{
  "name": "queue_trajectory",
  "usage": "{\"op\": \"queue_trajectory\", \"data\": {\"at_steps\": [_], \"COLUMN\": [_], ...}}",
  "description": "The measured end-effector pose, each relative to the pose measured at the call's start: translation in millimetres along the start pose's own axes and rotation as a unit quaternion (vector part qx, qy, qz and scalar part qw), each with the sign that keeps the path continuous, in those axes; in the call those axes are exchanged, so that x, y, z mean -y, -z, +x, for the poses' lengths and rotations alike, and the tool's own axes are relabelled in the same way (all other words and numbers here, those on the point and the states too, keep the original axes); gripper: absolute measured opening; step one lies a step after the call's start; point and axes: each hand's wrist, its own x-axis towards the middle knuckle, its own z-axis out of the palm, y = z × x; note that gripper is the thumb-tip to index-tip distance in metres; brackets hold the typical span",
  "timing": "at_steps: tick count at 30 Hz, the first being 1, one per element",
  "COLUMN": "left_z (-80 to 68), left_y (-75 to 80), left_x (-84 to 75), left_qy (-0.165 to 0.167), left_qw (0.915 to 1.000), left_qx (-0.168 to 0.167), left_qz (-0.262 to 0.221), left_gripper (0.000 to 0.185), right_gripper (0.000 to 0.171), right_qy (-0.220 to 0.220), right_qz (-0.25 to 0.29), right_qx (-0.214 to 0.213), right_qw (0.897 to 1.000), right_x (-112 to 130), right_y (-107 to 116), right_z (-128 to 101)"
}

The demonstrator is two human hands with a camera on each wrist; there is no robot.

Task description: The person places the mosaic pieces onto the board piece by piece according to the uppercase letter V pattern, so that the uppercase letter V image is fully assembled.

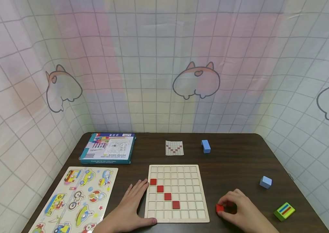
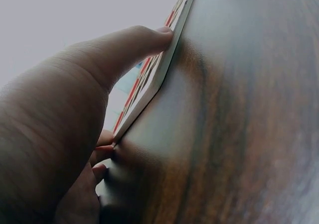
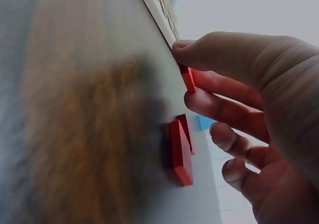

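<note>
**Pinching a red square beside the wooden grid**

Pinching one small red square tile (image 1: 219,208) between thumb and forefinger, the right hand (image 1: 241,210) curls low over the dark, wood-grained table (image 1: 234,161), just right of the grid board (image 1: 177,193). In the right wrist view, more flat red tiles (image 3: 181,152) lie on the table under the curled fingers; their number cannot be told. The left hand (image 1: 130,207) lies flat with straight fingers, its thumb pressed against the board's left edge, holding nothing.

The board is pale plywood, square, cut into shallow square cells. Four red squares (image 1: 164,191) sit in it, stepping diagonally down to the right.

Two blue blocks rest on the table: an oblong one (image 1: 206,146) at the back, a cube (image 1: 265,182) at the right. One green block (image 1: 284,211) bears coloured stripes. One small pattern card (image 1: 174,148), one blue cardboard box (image 1: 107,148) and one vehicle puzzle board (image 1: 74,200) lie nearby.
</note>
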Motion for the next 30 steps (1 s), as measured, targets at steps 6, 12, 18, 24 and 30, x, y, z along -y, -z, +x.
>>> {"op": "queue_trajectory", "data": {"at_steps": [6, 12, 18, 24, 30], "left_z": [-0.2, 0.2, 0.0, -0.7, -0.4], "left_y": [-0.7, -0.7, -0.2, 0.2, 0.3], "left_x": [0.4, 0.1, -0.4, -1.4, -2.0], "left_qy": [0.000, 0.001, 0.000, 0.001, 0.002], "left_qw": [1.0000, 1.0000, 1.0000, 1.0000, 1.0000], "left_qx": [-0.001, 0.002, 0.000, -0.001, 0.000], "left_qz": [0.005, 0.004, 0.006, 0.006, 0.005], "left_gripper": [0.136, 0.136, 0.137, 0.137, 0.137], "right_gripper": [0.025, 0.026, 0.023, 0.021, 0.022], "right_qy": [0.028, 0.023, 0.023, 0.029, 0.042], "right_qz": [-0.010, -0.015, -0.001, 0.016, 0.015], "right_qx": [-0.027, -0.016, -0.002, 0.018, 0.024], "right_qw": [0.999, 0.999, 1.000, 0.999, 0.999], "right_x": [4, 11, 21, 32, 40], "right_y": [-4, -4, -7, -10, -16], "right_z": [13, 27, 39, 49, 57]}}
